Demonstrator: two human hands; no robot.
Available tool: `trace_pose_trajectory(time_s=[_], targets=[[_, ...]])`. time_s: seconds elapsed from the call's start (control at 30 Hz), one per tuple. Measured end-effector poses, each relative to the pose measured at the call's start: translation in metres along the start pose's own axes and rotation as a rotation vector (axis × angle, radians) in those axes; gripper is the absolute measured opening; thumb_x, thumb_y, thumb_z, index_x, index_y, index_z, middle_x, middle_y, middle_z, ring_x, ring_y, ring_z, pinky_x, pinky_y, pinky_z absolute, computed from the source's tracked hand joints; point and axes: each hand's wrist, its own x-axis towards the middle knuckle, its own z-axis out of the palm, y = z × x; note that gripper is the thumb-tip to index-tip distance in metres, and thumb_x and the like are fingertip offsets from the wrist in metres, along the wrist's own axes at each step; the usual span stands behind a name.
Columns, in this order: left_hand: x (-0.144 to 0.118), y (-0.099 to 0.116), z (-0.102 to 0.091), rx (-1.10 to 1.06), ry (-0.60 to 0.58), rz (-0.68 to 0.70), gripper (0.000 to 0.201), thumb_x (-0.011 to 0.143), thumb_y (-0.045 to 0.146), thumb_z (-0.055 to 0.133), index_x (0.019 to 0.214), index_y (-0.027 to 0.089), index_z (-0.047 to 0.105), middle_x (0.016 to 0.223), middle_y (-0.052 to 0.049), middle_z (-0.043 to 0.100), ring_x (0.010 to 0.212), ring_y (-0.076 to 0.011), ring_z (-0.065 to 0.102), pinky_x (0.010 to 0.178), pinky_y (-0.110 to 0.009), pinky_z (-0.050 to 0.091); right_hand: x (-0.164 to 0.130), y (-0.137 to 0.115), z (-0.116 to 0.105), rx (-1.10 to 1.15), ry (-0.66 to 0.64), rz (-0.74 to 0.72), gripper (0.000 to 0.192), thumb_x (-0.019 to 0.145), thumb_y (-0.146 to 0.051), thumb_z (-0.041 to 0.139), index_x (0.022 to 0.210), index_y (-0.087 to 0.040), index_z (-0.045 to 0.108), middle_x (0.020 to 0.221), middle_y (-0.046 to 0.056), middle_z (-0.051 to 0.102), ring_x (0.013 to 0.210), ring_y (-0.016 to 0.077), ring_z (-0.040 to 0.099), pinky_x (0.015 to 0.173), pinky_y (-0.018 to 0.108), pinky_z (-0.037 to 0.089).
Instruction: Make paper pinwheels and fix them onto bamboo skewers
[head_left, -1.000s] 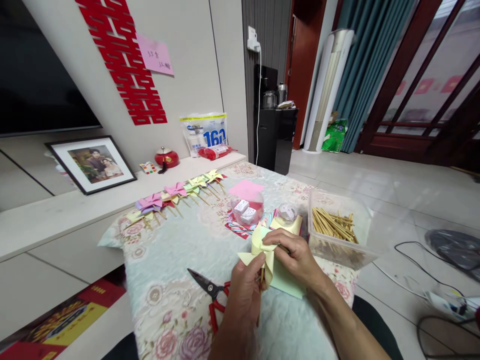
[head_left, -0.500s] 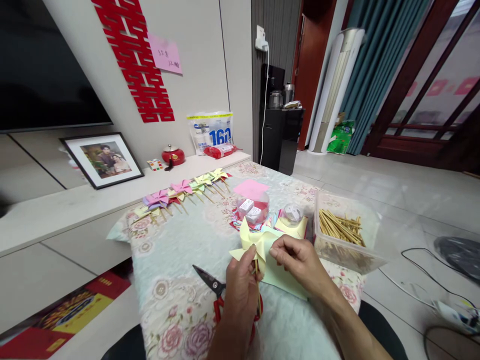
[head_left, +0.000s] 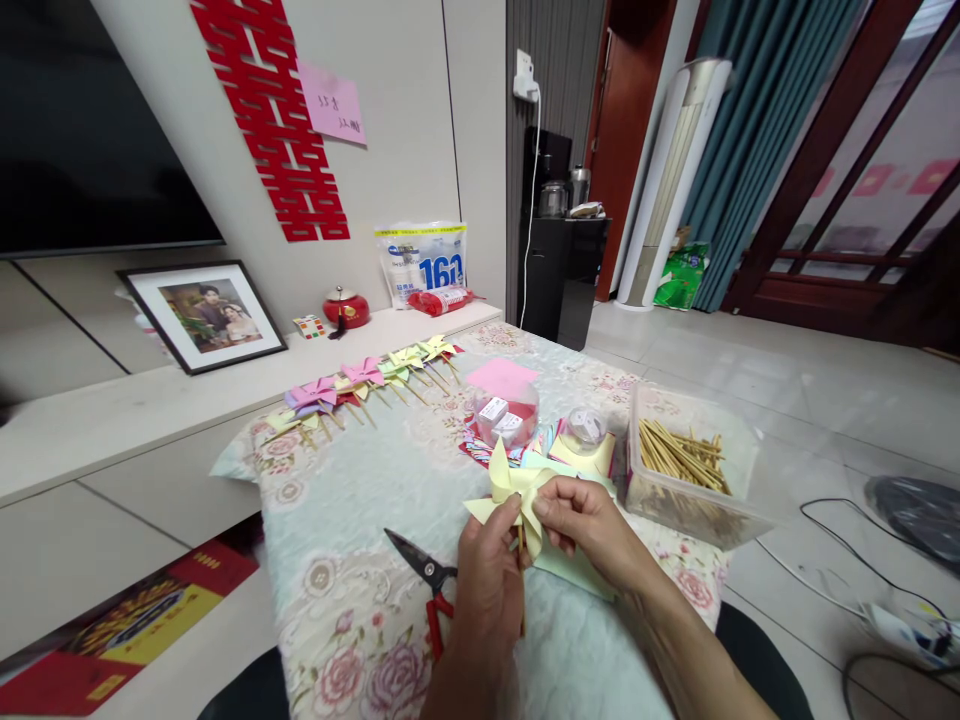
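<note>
A pale yellow paper pinwheel (head_left: 499,478) on a thin wooden stick (head_left: 523,590) is held up over the near part of the table. My left hand (head_left: 487,560) is closed around it, thumb pressed near the pinwheel's centre. The fingers of my right hand (head_left: 581,520) pinch the right blade of the same pinwheel. Beneath the hands lies a light green paper sheet (head_left: 577,572), partly covered. Scissors (head_left: 424,568) with red handles rest to the left of my left hand, their handles partly hidden by it.
Several finished pinwheels (head_left: 364,374) lie along the table's far left edge. A round clear container (head_left: 507,415) holds small white boxes. To its right, a small clear tub (head_left: 586,428) sits on stacked paper. A plastic bin (head_left: 694,505) of sticks stands at the right, and pink paper (head_left: 502,376) lies farther back.
My right hand has moved left from just beside the pinwheel onto its right blade. The pinwheel and my left hand have shifted slightly right.
</note>
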Motion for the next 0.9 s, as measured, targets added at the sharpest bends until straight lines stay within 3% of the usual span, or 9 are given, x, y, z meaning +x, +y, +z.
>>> trace_pose_trajectory(time_s=[0.2, 0.37, 0.5, 0.6, 0.77, 0.9], targets=[[0.002, -0.002, -0.002, -0.007, 0.001, -0.011, 0.021, 0.063, 0.030, 0.077, 0.075, 0.015, 0.067, 0.060, 0.001, 0.063, 0.050, -0.0116, 0.054, 0.045, -0.022, 0.036, 0.000, -0.001, -0.001, -0.011, -0.012, -0.025, 0.048, 0.075, -0.062, 0.072, 0.075, -0.015, 0.061, 0.054, -0.004, 0.054, 0.046, 0.0076, 0.044, 0.045, 0.020, 0.032], [0.011, 0.002, -0.012, -0.094, 0.095, 0.045, 0.026, 0.059, 0.026, 0.083, 0.076, 0.015, 0.067, 0.065, 0.002, 0.067, 0.053, -0.0099, 0.055, 0.050, -0.021, 0.041, -0.004, -0.004, -0.002, -0.120, -0.031, -0.068, 0.039, 0.087, -0.052, 0.063, 0.073, -0.015, 0.060, 0.061, -0.003, 0.056, 0.049, 0.0072, 0.047, 0.049, 0.020, 0.034], [0.014, 0.008, -0.015, -0.172, 0.089, 0.042, 0.027, 0.061, 0.029, 0.080, 0.082, 0.016, 0.068, 0.081, -0.005, 0.074, 0.082, -0.0197, 0.069, 0.078, -0.029, 0.053, -0.010, -0.006, 0.006, -0.348, -0.112, -0.009, 0.018, 0.083, -0.033, 0.068, 0.081, -0.016, 0.065, 0.063, -0.004, 0.057, 0.051, 0.0088, 0.052, 0.048, 0.019, 0.037], [0.013, 0.010, -0.012, -0.163, 0.043, 0.014, 0.030, 0.063, 0.035, 0.078, 0.086, 0.018, 0.068, 0.088, -0.007, 0.076, 0.096, -0.0249, 0.070, 0.085, -0.034, 0.054, -0.013, -0.001, 0.013, -0.409, -0.216, 0.080, 0.008, 0.079, -0.024, 0.067, 0.078, -0.017, 0.062, 0.063, -0.004, 0.059, 0.050, 0.0096, 0.055, 0.046, 0.018, 0.039], [0.010, 0.011, -0.006, -0.113, -0.006, -0.034, 0.032, 0.066, 0.042, 0.073, 0.088, 0.019, 0.067, 0.084, -0.006, 0.075, 0.090, -0.0271, 0.072, 0.076, -0.035, 0.056, -0.010, 0.013, 0.016, -0.356, -0.307, 0.150, 0.011, 0.079, -0.019, 0.060, 0.070, -0.018, 0.055, 0.056, -0.006, 0.056, 0.045, 0.0079, 0.054, 0.041, 0.015, 0.036], [0.004, 0.010, -0.012, 0.044, 0.060, 0.106, 0.024, 0.072, 0.041, 0.072, 0.081, 0.019, 0.066, 0.072, -0.004, 0.071, 0.068, -0.0207, 0.069, 0.060, -0.029, 0.054, -0.009, 0.016, 0.015, -0.310, -0.335, 0.166, 0.006, 0.079, -0.014, 0.056, 0.074, -0.018, 0.056, 0.055, -0.006, 0.058, 0.046, 0.0075, 0.056, 0.042, 0.014, 0.038]])
